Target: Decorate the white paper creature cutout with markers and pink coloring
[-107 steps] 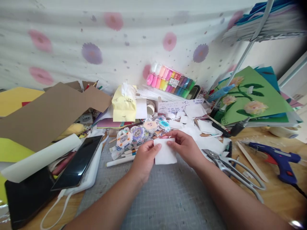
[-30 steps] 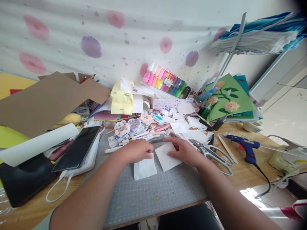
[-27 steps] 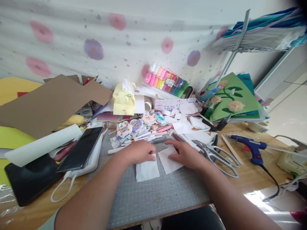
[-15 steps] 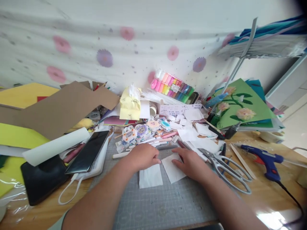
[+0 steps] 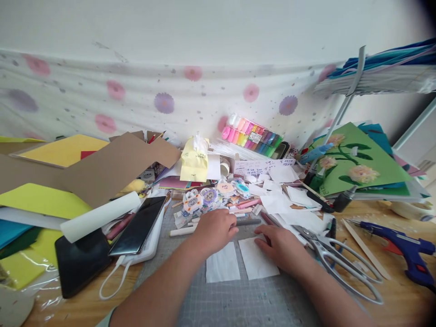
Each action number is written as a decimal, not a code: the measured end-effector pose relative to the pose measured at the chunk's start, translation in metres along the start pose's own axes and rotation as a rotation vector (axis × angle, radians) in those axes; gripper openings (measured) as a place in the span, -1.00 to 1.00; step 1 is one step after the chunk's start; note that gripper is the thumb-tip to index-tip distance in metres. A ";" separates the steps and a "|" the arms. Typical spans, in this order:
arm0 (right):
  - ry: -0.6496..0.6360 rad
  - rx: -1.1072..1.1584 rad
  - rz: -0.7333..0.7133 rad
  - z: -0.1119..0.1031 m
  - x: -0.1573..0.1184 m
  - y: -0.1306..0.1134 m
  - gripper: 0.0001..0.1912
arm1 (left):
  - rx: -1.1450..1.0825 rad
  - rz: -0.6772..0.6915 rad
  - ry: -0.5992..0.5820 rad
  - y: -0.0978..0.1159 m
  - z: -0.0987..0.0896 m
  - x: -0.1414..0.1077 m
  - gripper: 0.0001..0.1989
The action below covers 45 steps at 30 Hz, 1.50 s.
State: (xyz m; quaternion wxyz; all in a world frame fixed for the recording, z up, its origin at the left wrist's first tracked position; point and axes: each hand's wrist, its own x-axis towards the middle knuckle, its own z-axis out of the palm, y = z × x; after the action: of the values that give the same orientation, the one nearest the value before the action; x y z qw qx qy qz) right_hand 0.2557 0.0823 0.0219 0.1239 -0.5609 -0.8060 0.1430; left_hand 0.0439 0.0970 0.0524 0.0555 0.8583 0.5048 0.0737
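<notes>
Two square pieces of thin white paper lie side by side on a grey cutting mat (image 5: 252, 302). My left hand (image 5: 215, 229), fingers curled in, rests at the top edge of the left piece of white paper (image 5: 223, 265); whatever the fingertips hold, if anything, is hidden. On the right piece of white paper (image 5: 257, 263), my right hand (image 5: 281, 247) lies with thumb and forefinger apart, touching its upper right part. A dark grey pen-like stick (image 5: 248, 222) is just beyond both hands. Beside my right forearm lie large scissors (image 5: 327, 250).
A blue glue gun (image 5: 402, 243) and a flat wooden stick (image 5: 368, 250) lie at right. A black phone (image 5: 139, 227) rests on a white device at left. Behind the hands are paper cutouts (image 5: 193, 202), markers, a yellow tissue pack (image 5: 194, 161) and coloured clay (image 5: 252, 134).
The view has shifted, so the scene sits lower and farther right. The right piece of paper has turned to lie straighter beside the left one, with my right hand on it.
</notes>
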 end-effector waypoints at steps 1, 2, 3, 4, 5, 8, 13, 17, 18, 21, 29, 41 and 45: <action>0.006 -0.002 -0.005 0.000 0.000 0.000 -0.74 | -0.008 0.022 0.010 0.003 0.001 0.000 -0.86; 0.013 -0.003 -0.010 0.000 0.000 -0.001 -0.75 | -0.017 0.050 0.014 0.006 0.003 -0.001 -0.87; 0.022 -0.001 -0.016 0.000 0.000 -0.001 -0.76 | -0.027 0.082 0.011 0.009 0.004 -0.001 -0.88; 0.032 0.005 -0.022 0.000 0.000 0.000 -0.77 | -0.036 0.114 0.005 0.012 0.006 -0.002 -0.89; 0.044 0.017 -0.032 0.000 -0.001 0.000 -0.78 | -0.044 0.144 -0.001 0.015 0.008 -0.003 -0.90; 0.069 0.060 -0.066 0.000 0.000 0.002 -0.78 | -0.067 0.206 -0.017 0.019 0.014 -0.005 -0.89; 0.077 0.093 -0.085 0.002 0.000 0.005 -0.78 | -0.086 0.222 -0.028 0.018 0.019 -0.005 -0.88; 0.083 0.103 -0.077 0.001 0.000 0.003 -0.81 | -0.096 0.217 -0.041 0.016 0.020 -0.003 -0.87; 0.083 0.101 -0.080 0.001 0.000 0.003 -0.81 | -0.099 0.217 -0.044 0.016 0.020 -0.003 -0.86; 0.081 0.085 -0.103 0.001 0.001 0.001 -0.82 | -0.108 0.213 -0.054 0.015 0.022 -0.003 -0.86; 0.105 0.090 -0.126 0.003 -0.001 0.002 -0.83 | -0.097 0.218 -0.057 0.016 0.021 -0.002 -0.88; 0.181 0.125 -0.152 0.002 0.000 0.001 -0.85 | -0.132 0.204 0.084 0.023 0.005 -0.002 -0.91; 0.212 0.142 -0.181 0.001 -0.001 0.000 -0.83 | -0.256 0.139 0.439 0.028 -0.024 -0.039 -0.76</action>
State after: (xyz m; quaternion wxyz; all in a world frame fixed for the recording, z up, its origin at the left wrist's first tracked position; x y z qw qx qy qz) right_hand 0.2552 0.0816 0.0210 0.2602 -0.4876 -0.8236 0.1276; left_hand 0.0453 0.0497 0.0777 0.0477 0.8403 0.4311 0.3253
